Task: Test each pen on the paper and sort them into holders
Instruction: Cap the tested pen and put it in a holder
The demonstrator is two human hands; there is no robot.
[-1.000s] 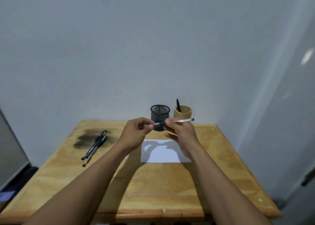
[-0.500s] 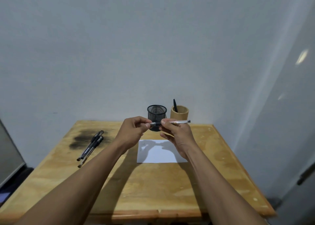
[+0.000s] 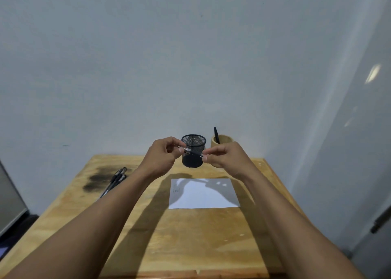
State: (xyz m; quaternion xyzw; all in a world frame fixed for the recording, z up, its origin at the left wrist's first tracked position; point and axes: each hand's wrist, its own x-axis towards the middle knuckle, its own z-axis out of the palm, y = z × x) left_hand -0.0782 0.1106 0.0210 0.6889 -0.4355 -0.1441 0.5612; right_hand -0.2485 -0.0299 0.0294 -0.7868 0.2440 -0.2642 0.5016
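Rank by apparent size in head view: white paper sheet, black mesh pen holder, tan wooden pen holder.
1. White paper sheet
2. Black mesh pen holder, tan wooden pen holder: unranked, right hand covers the latter.

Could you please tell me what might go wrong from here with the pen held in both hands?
The pen is pinched only by fingertips of the left hand and right hand; it could slip and drop.
Lowering the left forearm could sweep the loose pens lying beside it on the table.
The paper lies unheld and may slide during testing.

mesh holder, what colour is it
The mesh holder is black, clearest in the head view.
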